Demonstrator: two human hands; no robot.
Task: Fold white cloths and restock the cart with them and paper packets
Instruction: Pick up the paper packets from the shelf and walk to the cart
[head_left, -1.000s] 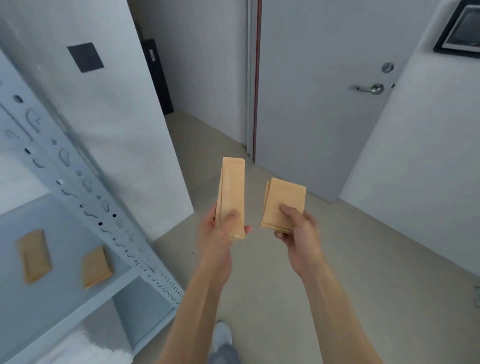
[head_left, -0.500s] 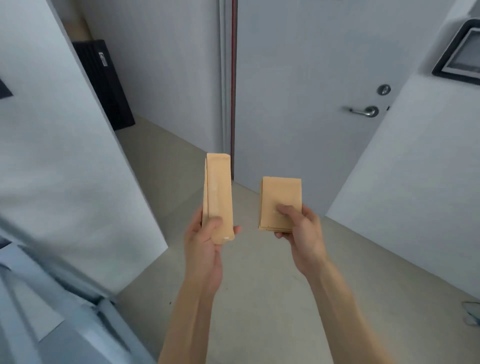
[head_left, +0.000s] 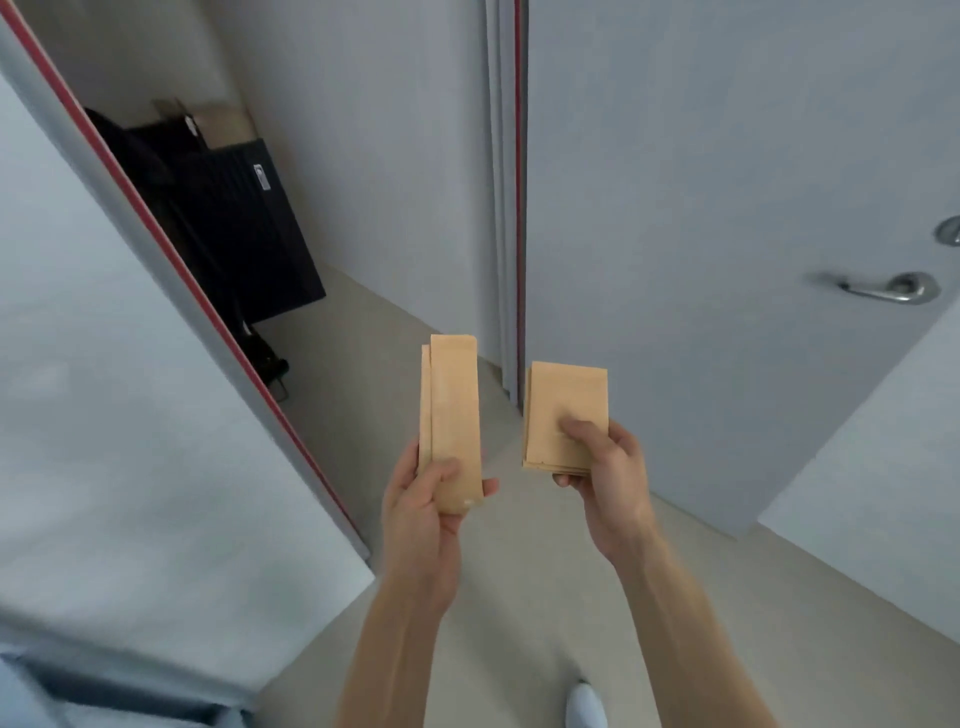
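My left hand (head_left: 423, 512) grips the lower end of a stack of long narrow brown paper packets (head_left: 452, 410), held upright in front of me. My right hand (head_left: 608, 478) holds a shorter, wider stack of brown paper packets (head_left: 563, 405), thumb pressed on its face. The two stacks are side by side with a small gap between them, above the beige floor. No cart and no white cloths are in view.
An open grey door with a red edge strip (head_left: 156, 364) stands to my left. A closed grey door with a metal handle (head_left: 883, 291) is ahead on the right. A black cabinet (head_left: 234, 228) stands down the passage. The beige floor (head_left: 509, 623) runs ahead.
My view has swung right and away from the metal shelf with packets, which has left the frame. Both hands keep the same hold on their packet stacks.
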